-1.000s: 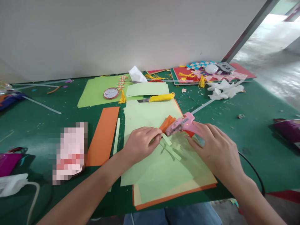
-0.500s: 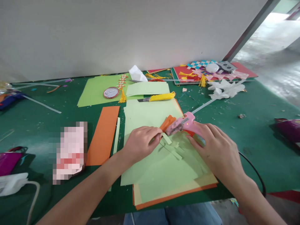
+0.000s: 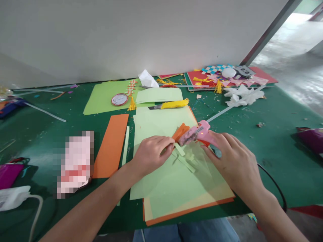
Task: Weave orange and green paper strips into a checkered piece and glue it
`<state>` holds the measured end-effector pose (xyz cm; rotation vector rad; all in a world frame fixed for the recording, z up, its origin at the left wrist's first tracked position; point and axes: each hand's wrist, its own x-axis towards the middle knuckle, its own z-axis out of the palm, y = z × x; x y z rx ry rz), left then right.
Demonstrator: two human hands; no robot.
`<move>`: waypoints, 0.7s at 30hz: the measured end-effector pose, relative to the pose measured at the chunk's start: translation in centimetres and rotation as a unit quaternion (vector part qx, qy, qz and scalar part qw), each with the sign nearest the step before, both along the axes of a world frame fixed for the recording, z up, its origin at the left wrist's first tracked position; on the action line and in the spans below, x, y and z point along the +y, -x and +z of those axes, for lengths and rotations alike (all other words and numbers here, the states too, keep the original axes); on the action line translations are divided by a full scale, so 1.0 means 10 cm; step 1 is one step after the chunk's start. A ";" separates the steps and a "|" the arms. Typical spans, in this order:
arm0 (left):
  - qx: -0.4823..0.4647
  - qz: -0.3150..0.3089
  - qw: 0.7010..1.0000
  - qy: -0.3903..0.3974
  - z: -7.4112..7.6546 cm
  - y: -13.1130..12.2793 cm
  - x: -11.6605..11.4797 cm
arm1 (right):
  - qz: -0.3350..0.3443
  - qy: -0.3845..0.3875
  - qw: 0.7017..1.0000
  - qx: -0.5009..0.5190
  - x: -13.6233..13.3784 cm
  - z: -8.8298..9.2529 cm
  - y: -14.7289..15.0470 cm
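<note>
Heat could burn my left hand (image 3: 154, 153), pinching a green paper strip (image 3: 180, 150), if the pink glue gun (image 3: 202, 130) gripped in my right hand (image 3: 233, 158) slipped leftward.

Pale grey partition (image 3: 101, 37), metal edge (image 3: 268, 33), green tabletop (image 3: 282, 154), glossy floor (image 3: 282, 55), bright light

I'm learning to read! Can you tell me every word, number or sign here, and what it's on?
No words can be read.
Pink glue gun: it has a label, too small to read.
Pink-and-red thing beside the orange paper: blocked out by squares, so I can't tell.
</note>
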<state>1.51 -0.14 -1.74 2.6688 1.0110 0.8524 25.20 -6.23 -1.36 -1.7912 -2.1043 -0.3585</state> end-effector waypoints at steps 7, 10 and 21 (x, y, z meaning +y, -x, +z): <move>0.004 -0.001 1.000 0.002 0.01 0.00 0.00 | -0.003 -0.001 1.000 -0.008 0.01 0.01 0.00; 0.005 0.000 1.000 0.005 0.00 0.01 0.00 | -0.002 -0.001 1.000 -0.009 0.01 0.00 0.01; 0.014 0.004 1.000 0.014 0.02 0.00 0.00 | -0.001 0.003 1.000 -0.005 0.00 -0.01 -0.01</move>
